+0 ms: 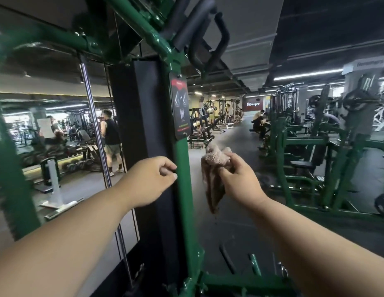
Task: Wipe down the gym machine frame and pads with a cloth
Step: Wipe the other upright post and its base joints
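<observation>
Right now your right hand (236, 179) has its fingers and thumb curled around a pinkish-brown cloth (212, 174), bunched at the top with the rest hanging loose below your grip. It hangs in the air just beside the green upright post (182, 189) of the machine frame, not touching it. Your left hand (152, 179) has its fingers loosely curled, fingertips at the edge where the black shroud panel (144, 125) meets the green post; whether it pinches anything there is unclear. Above your hands an instruction placard (180, 108) is fixed to the post, and black padded handles (199, 24) hang overhead. A chrome guide rod (94, 129) runs down to the left of the shroud. Beyond lies a dark rubber gym floor (234, 136), other green machines (315, 151) at right, and people training in the distance. Both your forearms reach forward from the lower corners.
</observation>
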{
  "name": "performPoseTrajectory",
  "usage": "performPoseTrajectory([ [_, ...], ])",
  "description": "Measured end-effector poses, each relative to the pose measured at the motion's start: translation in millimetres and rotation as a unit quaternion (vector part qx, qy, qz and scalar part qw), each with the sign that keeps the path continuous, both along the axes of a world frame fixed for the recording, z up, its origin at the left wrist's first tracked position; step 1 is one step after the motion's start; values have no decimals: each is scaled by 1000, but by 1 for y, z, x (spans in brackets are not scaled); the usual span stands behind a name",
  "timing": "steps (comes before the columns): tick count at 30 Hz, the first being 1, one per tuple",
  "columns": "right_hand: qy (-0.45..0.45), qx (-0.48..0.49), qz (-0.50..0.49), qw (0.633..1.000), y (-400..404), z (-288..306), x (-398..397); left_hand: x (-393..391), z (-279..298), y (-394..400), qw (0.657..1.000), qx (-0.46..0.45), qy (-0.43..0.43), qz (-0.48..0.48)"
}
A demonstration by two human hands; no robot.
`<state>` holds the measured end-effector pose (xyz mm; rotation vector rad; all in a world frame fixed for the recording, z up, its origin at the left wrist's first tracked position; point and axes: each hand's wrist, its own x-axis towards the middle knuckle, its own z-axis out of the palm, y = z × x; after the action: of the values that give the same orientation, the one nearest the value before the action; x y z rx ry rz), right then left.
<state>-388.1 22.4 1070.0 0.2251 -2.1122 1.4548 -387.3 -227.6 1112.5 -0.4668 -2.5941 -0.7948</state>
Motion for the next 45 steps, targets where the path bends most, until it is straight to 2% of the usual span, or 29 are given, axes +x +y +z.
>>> performPoseTrajectory([
  [4,14,14,-6,1000,-23,21,-32,-33,16,-25,999,-22,37,12],
  [9,84,7,-42,996,-64,90,-89,-86,51,-50,993,-45,105,19],
  [17,193,-14,-118,974,-110,201,-176,-151,112,-76,960,-108,254,35],
  [20,214,20,-124,969,-124,227,-197,-173,127,-80,949,-108,294,43],
  [24,211,100,-186,954,-143,255,-225,-195,137,-82,936,-106,326,80],
  [27,160,158,-239,945,-152,272,-236,-213,139,-82,943,-129,291,97],
  [31,130,165,-273,939,-157,262,-246,-225,135,-80,945,-152,271,98],
  [33,182,196,-326,907,-157,243,-253,-224,134,-81,952,-139,262,82],
  [35,249,298,-363,847,-158,224,-260,-222,139,-87,955,-126,260,66],
  [38,287,431,-362,775,-161,182,-261,-221,148,-103,959,-117,257,35],
  [45,274,526,-383,708,-157,86,-254,-217,134,-117,966,-109,233,1],
])
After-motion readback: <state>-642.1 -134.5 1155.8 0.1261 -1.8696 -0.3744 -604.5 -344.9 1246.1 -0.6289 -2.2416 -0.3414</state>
